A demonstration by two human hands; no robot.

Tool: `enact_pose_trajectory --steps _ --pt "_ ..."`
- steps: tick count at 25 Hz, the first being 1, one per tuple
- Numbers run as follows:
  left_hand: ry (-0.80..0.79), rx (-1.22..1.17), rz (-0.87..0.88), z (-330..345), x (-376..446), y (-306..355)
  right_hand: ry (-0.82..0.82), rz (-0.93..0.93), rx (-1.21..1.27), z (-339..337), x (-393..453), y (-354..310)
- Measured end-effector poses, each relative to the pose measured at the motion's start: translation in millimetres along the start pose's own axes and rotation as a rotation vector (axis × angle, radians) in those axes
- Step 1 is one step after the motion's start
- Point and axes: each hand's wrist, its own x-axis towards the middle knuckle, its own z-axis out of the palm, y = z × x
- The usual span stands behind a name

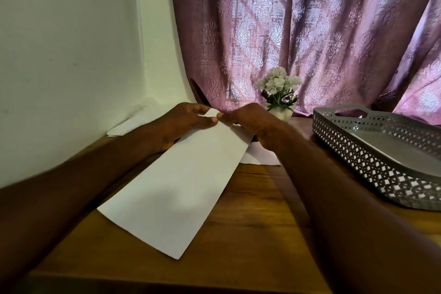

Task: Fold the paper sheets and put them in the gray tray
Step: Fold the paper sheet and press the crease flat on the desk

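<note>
Wooden surface (250, 234) nearest the camera, both forearms reaching across it. Folded paper sheet (171, 188), long and narrow, lies slanted on the surface; near end free, far end under the hands.

Left hand (183, 124): grip pinching the far corner of the folded paper sheet, thumb on top, fingers curled round the edge. Right hand (253, 124): grip also closed on the same far end, fingertips meeting the left hand's at the raised corner. Both hands touch each other there.

Just under and behind the right grip: another flat paper sheet (260, 154), partly covered. Left of the left grip, against the wall (66, 55): more white paper (128, 124), edges blurred.

Right of the right grip, well apart: gray tray (372, 157), perforated walls, a pale sheet seemingly inside, hard to tell.

Beyond the grips: small white pot of white flowers (279, 88). Behind it, patterned mauve curtain (310, 31).
</note>
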Motion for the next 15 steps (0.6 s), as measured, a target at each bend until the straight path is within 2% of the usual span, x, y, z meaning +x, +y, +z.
enact_pose_trajectory --steps 7,15 --pt "-0.008 -0.033 -0.041 -3.8 4.3 -2.1 0.067 0.003 0.001 -4.1 -5.6 -6.5" --pt "-0.02 -0.042 -0.014 -4.7 7.9 -6.6 0.026 0.094 0.072 -3.6 -7.4 -8.1"
